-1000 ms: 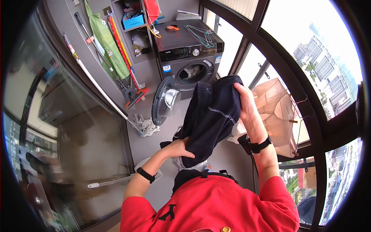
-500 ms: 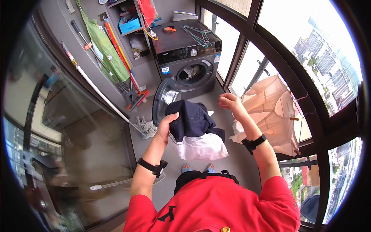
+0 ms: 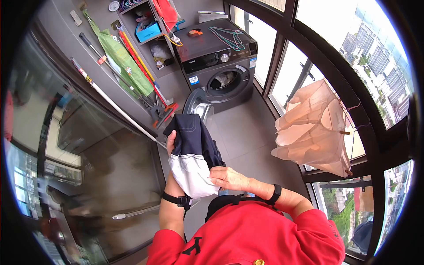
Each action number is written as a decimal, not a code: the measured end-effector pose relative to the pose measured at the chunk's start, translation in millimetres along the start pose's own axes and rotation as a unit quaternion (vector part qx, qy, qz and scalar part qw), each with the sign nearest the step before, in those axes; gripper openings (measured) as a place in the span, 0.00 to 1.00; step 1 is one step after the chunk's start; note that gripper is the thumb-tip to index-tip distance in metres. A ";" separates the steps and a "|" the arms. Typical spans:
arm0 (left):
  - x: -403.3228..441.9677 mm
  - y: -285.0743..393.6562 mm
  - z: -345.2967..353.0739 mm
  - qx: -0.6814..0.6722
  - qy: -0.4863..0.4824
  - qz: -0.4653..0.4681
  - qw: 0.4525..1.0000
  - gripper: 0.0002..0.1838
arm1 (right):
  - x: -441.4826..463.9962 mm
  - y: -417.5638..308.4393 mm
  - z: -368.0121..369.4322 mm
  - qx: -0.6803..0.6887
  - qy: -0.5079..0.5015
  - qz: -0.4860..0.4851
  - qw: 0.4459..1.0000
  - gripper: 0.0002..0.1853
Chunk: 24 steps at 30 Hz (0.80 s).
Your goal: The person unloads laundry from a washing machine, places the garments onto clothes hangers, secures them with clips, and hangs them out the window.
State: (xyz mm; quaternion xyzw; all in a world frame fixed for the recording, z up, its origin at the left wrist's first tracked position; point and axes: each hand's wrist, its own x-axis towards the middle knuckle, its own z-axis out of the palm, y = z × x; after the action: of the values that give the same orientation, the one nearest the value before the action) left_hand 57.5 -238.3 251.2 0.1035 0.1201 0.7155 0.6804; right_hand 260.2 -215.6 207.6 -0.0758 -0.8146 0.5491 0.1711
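Note:
A dark navy garment with a white lower part (image 3: pixel 190 137) hangs in front of me; stitched pocket lines show on its navy cloth. My left hand (image 3: pixel 171 142) grips its left edge, with most of the fingers hidden behind the fabric. At the lower right, the fingers of my right hand (image 3: pixel 227 177) are closed on the white part's edge. Beyond the garment stands a dark front-loading washing machine (image 3: pixel 203 66). Its round door (image 3: pixel 194 102) is swung out to the left, partly covered by the garment. Greyish cloth (image 3: pixel 224 79) lies inside the drum.
Green hangers (image 3: pixel 227 37) and an orange tape roll (image 3: pixel 194 32) lie on the machine. Mops and brooms lean along the left wall beside a green cloth bag (image 3: pixel 123 59). A pale pink garment (image 3: pixel 311 128) hangs by the windows at right. A glass door (image 3: pixel 106 176) stands at left.
My right hand has come down and inward from the right and taken hold of the garment's white part. The garment and my left hand have shifted left.

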 end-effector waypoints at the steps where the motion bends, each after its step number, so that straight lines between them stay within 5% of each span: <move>1: -4.3 0.3 4.3 0.006 -0.017 0.009 1.000 0.35 | 5.3 -1.6 -2.2 -0.041 0.015 -0.080 0.996 0.15; 2: -9.0 -2.2 16.3 0.013 -0.035 0.020 0.999 0.35 | 11.2 -4.1 -5.5 -0.083 0.029 -0.161 0.983 0.15; 3: -12.5 -2.6 22.3 0.018 -0.054 0.031 0.998 0.35 | 15.0 -8.5 -14.0 -0.052 0.045 -0.137 0.988 0.13; 5: -22.9 -0.8 27.6 -0.011 -0.064 -0.064 0.996 0.35 | 25.9 -1.0 -18.2 0.210 0.067 -0.039 0.975 0.13; 7: -28.0 -10.9 8.4 0.083 0.059 -0.107 0.989 0.30 | 34.2 26.3 -12.3 0.159 0.038 0.045 0.985 0.19; 13: -37.2 -70.7 9.2 0.228 0.079 -0.241 0.940 0.17 | 10.6 103.4 28.5 0.025 0.038 0.127 0.991 0.23; 16: -38.5 -80.9 14.7 0.207 0.009 -0.318 0.925 0.19 | -8.9 111.6 27.6 0.045 0.030 0.156 0.986 0.23; 21: -34.4 -80.4 25.3 0.200 -0.014 -0.299 0.933 0.19 | -28.3 119.5 22.9 0.074 0.004 0.192 0.979 0.23; 24: -31.3 -76.7 18.7 0.114 0.046 -0.290 0.949 0.19 | -37.6 122.4 15.6 0.085 -0.015 0.206 0.975 0.23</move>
State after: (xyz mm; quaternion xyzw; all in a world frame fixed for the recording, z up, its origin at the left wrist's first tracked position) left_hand 137.7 -265.5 245.5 0.1077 0.2566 0.4726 0.8362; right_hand 281.6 -193.7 82.3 -0.2189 -0.7345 0.6406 0.0474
